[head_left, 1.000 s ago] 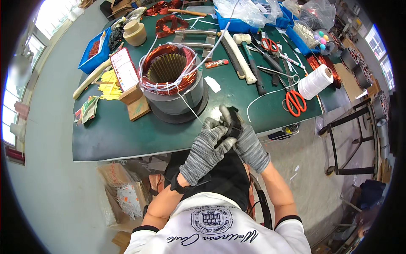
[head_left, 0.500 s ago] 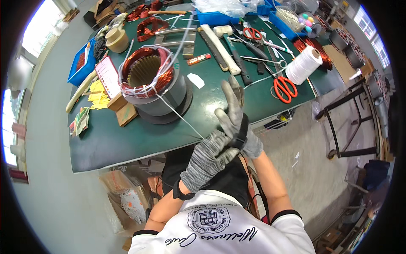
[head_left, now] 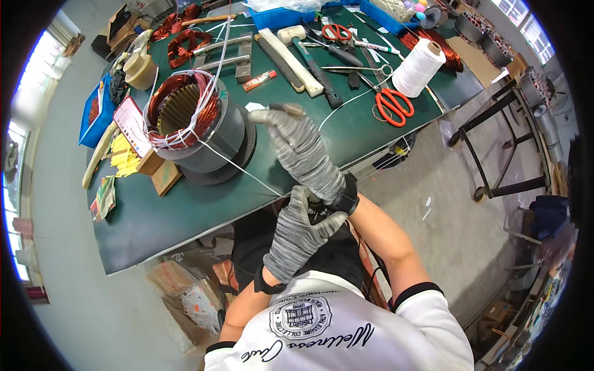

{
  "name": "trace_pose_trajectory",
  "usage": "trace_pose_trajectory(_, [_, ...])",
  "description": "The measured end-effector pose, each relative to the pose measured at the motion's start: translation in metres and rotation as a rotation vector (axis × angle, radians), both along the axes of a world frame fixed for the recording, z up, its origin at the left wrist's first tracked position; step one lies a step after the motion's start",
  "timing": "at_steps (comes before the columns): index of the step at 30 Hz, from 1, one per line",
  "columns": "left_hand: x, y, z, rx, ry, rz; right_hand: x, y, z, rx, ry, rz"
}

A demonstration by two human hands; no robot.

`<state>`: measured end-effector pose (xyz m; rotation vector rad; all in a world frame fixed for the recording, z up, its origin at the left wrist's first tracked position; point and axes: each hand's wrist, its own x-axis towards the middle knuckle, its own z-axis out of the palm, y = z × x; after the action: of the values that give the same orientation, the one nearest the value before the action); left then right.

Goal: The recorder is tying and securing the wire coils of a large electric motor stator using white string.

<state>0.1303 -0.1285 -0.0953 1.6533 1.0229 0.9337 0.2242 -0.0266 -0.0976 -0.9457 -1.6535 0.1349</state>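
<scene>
My left hand (head_left: 296, 232), in a grey knitted glove, is closed at the black wrist strap (head_left: 345, 193) on my right wrist, thumb and fingers on either side of it. My right hand (head_left: 303, 151), gloved too, reaches over the table's front edge with its fingers stretched to the left and slightly bent; nothing shows in it. To the left stands a motor stator (head_left: 213, 139) with copper windings laced in white cord, on a dark round base. From it a white cord (head_left: 241, 170) runs down toward my left hand; its end is hidden.
On the green table (head_left: 142, 229) lie red-handled scissors (head_left: 393, 107), a white thread spool (head_left: 419, 68), a mallet (head_left: 315, 71) and a marker (head_left: 260, 80). A blue tray (head_left: 98, 117) and yellow strips (head_left: 125, 154) are at the left. A black metal frame (head_left: 489, 151) stands right.
My right hand has turned, its fingers swinging from pointing up and away to pointing left. My left hand has shifted onto the wrist strap. The view has shifted, moving the tabletop things leftward.
</scene>
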Motion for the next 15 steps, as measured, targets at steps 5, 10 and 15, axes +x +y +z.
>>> trace_pose_trajectory(5, [-0.007,0.004,0.001,0.128,0.192,-0.047,-0.011,0.007,-0.001,-0.19,-0.456,0.043])
trace_pose_trajectory(10, [0.002,-0.009,-0.003,0.143,0.251,-0.081,-0.005,0.012,0.002,0.152,-0.261,-0.003])
trace_pose_trajectory(15, [0.001,-0.008,-0.007,0.058,-0.107,0.026,-0.001,0.007,0.022,-0.28,0.581,0.252])
